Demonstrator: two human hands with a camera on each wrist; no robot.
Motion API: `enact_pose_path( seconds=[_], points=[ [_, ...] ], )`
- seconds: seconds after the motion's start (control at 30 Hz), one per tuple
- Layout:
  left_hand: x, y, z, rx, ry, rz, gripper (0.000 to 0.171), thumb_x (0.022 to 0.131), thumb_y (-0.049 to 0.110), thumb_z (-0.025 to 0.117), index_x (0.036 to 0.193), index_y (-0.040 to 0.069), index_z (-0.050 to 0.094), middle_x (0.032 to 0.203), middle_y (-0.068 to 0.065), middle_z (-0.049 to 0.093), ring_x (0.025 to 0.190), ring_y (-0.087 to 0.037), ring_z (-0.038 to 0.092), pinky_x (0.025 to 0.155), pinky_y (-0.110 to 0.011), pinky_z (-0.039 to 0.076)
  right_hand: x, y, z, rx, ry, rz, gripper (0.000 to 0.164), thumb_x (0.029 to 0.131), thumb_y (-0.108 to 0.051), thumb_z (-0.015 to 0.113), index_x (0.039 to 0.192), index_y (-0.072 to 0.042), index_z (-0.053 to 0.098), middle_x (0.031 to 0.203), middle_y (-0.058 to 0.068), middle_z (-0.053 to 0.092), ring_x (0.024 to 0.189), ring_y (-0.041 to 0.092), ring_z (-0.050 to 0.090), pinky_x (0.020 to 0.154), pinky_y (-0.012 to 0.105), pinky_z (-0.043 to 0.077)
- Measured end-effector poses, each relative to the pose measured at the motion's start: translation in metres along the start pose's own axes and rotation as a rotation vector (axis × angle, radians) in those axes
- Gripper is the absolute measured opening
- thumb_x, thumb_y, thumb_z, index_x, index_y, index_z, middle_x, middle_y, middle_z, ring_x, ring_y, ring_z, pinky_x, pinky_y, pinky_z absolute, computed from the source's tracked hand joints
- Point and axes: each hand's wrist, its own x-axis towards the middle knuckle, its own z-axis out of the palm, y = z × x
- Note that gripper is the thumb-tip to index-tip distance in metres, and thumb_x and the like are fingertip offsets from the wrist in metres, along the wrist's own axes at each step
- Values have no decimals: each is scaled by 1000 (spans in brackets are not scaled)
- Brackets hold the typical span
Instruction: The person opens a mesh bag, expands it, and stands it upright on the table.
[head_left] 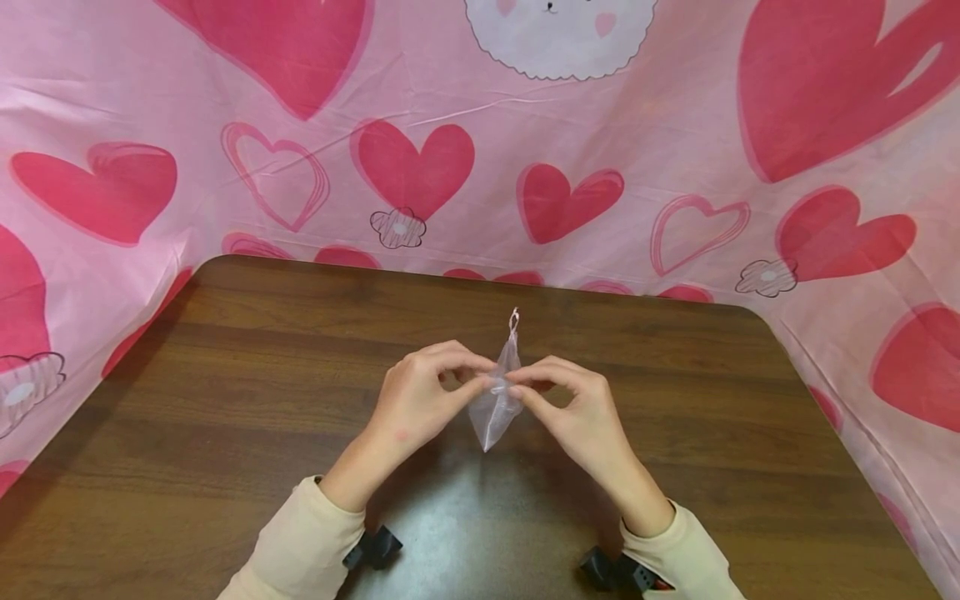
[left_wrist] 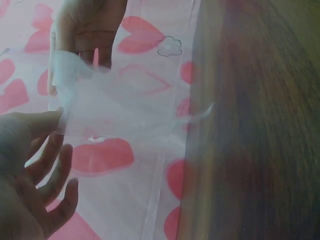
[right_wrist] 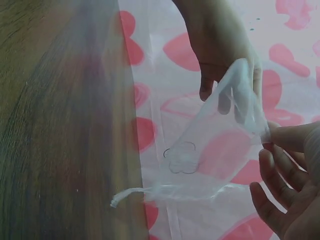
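Observation:
A small see-through whitish pouch (head_left: 491,421) is held up above the table between both hands, its looped cord (head_left: 513,322) pointing away at the far end. My left hand (head_left: 426,392) pinches one side of it between thumb and forefinger. On the opposite side my right hand (head_left: 576,408) pinches it the same way, the fingertips of both hands close together. The left wrist view shows the pouch (left_wrist: 120,110) spread thin between the hands. In the right wrist view the pouch (right_wrist: 205,150) hangs wide, with its cord (right_wrist: 125,195) trailing left. Nothing shows inside it.
Below the hands lies a dark brown wooden table (head_left: 225,400) with rounded far corners. A pink cloth (head_left: 420,83) printed with red hearts hangs behind and along both sides. Dark wrist devices (head_left: 378,548) sit at both cream sleeves (head_left: 300,542).

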Motion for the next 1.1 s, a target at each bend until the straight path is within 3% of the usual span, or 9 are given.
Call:
enact_pose_path(
  seconds=[0.2, 0.33, 0.57, 0.7, 0.87, 1.1],
  points=[
    [-1, 1, 0, 52, 25, -21, 7, 81, 28, 84, 84, 31, 79, 83, 23, 66, 70, -1, 58, 61, -27, 46, -1, -3, 1, 12, -6, -30, 18, 80, 3, 79, 95, -7, 78, 86, -2, 72, 79, 12, 64, 70, 23, 48],
    [-1, 2, 0, 31, 32, -51, 8, 80, 27, 84, 82, 30, 77, 79, 18, 68, 64, -3, 57, 59, -29, 44, -1, -4, 1, -7, 1, -31, 18, 81, 2, 79, 96, -7, 78, 87, -3, 72, 78, 12, 63, 69, 24, 49],
    [-1, 3, 0, -31, 77, -74, 12, 79, 25, 85, 84, 27, 74, 76, 18, 66, 68, -4, 59, 63, -29, 47, -1, -3, 1, -50, -23, 37, 17, 83, -5, 80, 99, -11, 78, 86, -8, 70, 77, 11, 62, 71, 31, 51],
    [-1, 2, 2, 7, 98, -46, 14, 80, 27, 85, 87, 26, 73, 73, 16, 63, 68, -6, 59, 61, -31, 46, -1, -1, 1, -74, -43, 71, 13, 84, -6, 79, 96, -10, 79, 86, -9, 71, 78, 10, 63, 71, 33, 52],
    [-1, 0, 5, 94, 18, 10, 14, 85, 26, 81, 97, 25, 74, 78, 15, 67, 72, -6, 63, 61, -31, 45, -1, 0, 1, -129, -8, 81, 9, 82, -4, 80, 90, -10, 79, 86, -7, 73, 79, 9, 66, 71, 34, 53],
    [-2, -1, 6, 93, -84, -17, 17, 86, 25, 79, 102, 29, 73, 80, 20, 68, 75, -5, 65, 62, -33, 45, -1, 1, -1, -196, 32, 114, 10, 79, -5, 83, 85, -12, 77, 81, -10, 72, 76, 7, 65, 72, 32, 51]
  ],
)
